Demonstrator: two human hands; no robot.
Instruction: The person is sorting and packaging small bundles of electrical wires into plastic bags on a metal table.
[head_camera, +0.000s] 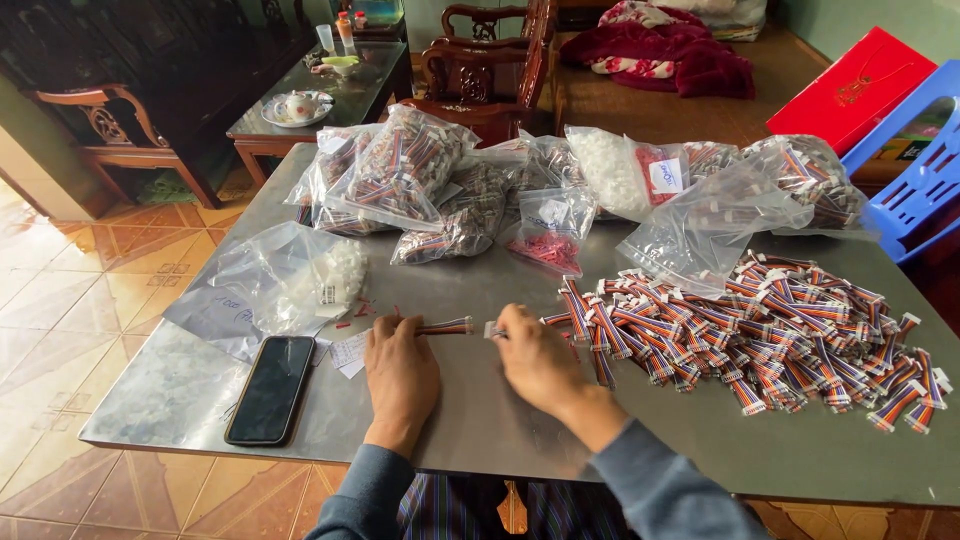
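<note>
My left hand (400, 368) rests on the metal table (500, 420) and grips a short multicoloured ribbon cable (445, 327) that points right. My right hand (535, 358) pinches a small white connector (492, 330) just off the cable's free end. A large loose pile of the same cables with white connectors (770, 335) lies right of my right hand. A clear bag of small white connectors (300, 280) lies open to the left of my left hand.
A black phone (271, 388) lies face up near the front left edge, with paper slips (350, 352) beside it. Several clear bags of cables and parts (450, 190) line the table's back. A blue plastic stool (915, 170) and wooden chairs (480, 70) stand beyond.
</note>
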